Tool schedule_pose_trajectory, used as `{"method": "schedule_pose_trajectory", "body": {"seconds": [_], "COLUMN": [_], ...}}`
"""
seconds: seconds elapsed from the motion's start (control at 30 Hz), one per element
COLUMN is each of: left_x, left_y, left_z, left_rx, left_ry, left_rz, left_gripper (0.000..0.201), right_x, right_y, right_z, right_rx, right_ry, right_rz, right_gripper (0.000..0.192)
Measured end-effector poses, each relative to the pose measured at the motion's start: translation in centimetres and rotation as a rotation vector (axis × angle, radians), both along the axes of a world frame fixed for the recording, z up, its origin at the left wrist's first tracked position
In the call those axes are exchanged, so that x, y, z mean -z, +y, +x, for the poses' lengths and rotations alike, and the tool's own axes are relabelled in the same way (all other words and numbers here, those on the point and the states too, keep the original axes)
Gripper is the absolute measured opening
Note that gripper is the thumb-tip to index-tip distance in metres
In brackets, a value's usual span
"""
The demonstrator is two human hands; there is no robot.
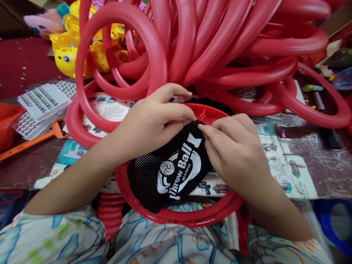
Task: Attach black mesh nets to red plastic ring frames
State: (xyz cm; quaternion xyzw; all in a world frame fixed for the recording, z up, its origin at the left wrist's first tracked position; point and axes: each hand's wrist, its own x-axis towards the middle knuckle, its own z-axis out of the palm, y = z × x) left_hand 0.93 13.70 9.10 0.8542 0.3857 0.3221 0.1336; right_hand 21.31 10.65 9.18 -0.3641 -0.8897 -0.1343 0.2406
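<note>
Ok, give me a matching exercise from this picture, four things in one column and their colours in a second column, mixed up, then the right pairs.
Things:
1. Mesh net pinched by the left hand and right hand
2. Hoop that the net lies in
3. Toy duck at the far left
4. Long stick on the table at left

Colours:
A. orange
B. black with white lettering
C. yellow
D. red

Pairs: 1-B, 2-D, 3-C, 4-A
</note>
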Motion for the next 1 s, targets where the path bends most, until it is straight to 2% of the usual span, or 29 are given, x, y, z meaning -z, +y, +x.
{"method": "schedule_pose_trajectory", "body": {"seconds": [0.1, 0.27, 0.43, 0.67, 0.8, 1.0], "left_x": [0.2, 0.5, 0.3, 0.2, 0.2, 0.3], "left_y": [0.1, 0.3, 0.1, -0.1, -0.2, 0.0], "left_z": [-0.1, 0.0, 0.0, 0.3, 0.4, 0.3], "left_rx": [0.038, 0.001, 0.014, 0.0, -0.041, -0.037], "left_ry": [0.052, 0.198, 0.271, 0.167, 0.121, 0.125], "left_rz": [0.037, 0.092, 0.05, -0.033, -0.042, -0.057], "left_gripper": [0.024, 0.03, 0.031, 0.024, 0.021, 0.024], "right_x": [0.0, 0.3, 0.2, -0.2, -0.4, -1.4], "right_y": [0.0, 0.1, 0.0, 0.1, 0.0, -0.3], "right_z": [0.0, 0.1, 0.2, 0.3, 0.7, 1.4], "right_rx": [0.002, -0.008, 0.0, -0.013, -0.026, 0.114], "right_ry": [0.015, -0.001, 0.015, 0.042, 0.102, 0.244], "right_rz": [-0.017, -0.018, -0.068, -0.104, -0.197, -0.338], "right_gripper": [0.016, 0.02, 0.021, 0.022, 0.021, 0.021]}}
